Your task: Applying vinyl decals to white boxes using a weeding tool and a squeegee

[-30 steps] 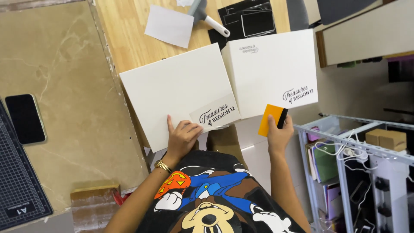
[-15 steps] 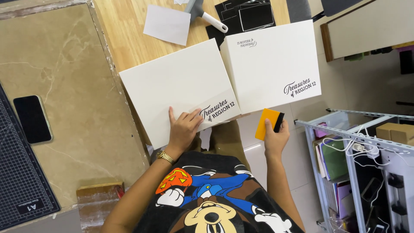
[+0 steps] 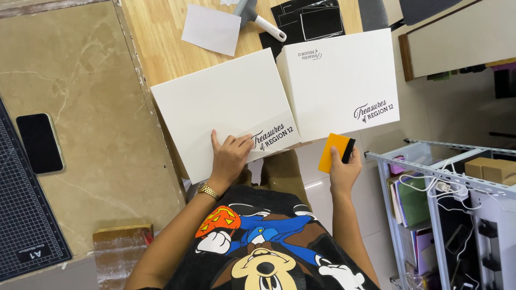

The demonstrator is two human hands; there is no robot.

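Near the lower centre of the frame, we press our left hand (image 3: 230, 157) flat, fingers spread, on the near corner of a white square panel (image 3: 223, 104) that lies on the wooden tabletop (image 3: 156, 32), right beside the dark lettering there. Our right hand (image 3: 344, 169) grips an orange squeegee (image 3: 336, 152) with a black edge, held off the table's edge just below a second white panel (image 3: 338, 80) that touches the first. We judge the lettering is being smoothed down; the next stroke calls for bringing the squeegee across onto it while the left hand keeps the panel from sliding. Towards the top lie a grey sheet (image 3: 210, 29), a white-handled tool (image 3: 258, 16) and black cards (image 3: 312, 21). A phone (image 3: 39, 143) and cutting mat (image 3: 24, 225) sit at left, a wire rack (image 3: 446, 215) at right; nothing blocks the stroke.
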